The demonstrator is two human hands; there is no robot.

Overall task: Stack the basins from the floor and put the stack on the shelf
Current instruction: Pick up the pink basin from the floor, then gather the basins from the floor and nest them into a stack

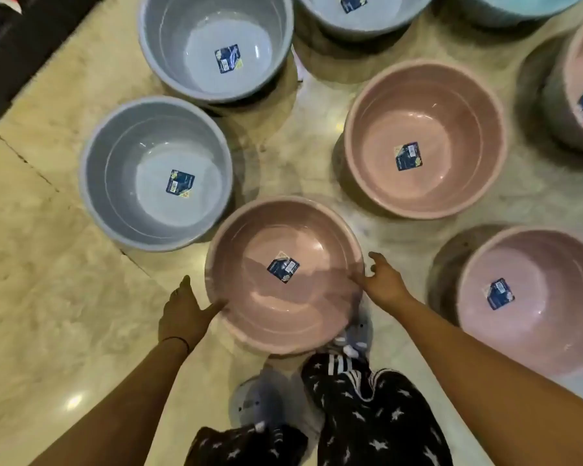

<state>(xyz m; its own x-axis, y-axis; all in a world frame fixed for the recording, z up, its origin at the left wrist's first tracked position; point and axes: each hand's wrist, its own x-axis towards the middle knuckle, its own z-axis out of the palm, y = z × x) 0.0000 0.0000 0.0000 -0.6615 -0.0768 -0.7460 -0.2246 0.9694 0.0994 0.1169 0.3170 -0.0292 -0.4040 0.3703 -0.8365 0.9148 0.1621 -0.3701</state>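
Observation:
A pink basin [266, 314] with a blue label inside is between my two hands, just in front of my feet. My left hand [182, 314] grips its left rim, thumb hooked inside. On the opposite rim sits my right hand [384, 284], thumb inside and one finger stretched out. The basin covers part of my right slipper, so it seems slightly raised off the floor. Two more pink basins stand upright on the floor, one ahead to the right [451, 183] and one at the right [552, 338].
Grey basins stand at the left [115, 176], the upper middle [169, 45] and the top edge [323, 15]. Another pink basin [576, 62] and a light blue one [519, 8] sit at the upper right. A dark mat [24, 52] lies at the top left of the marble floor [48, 297].

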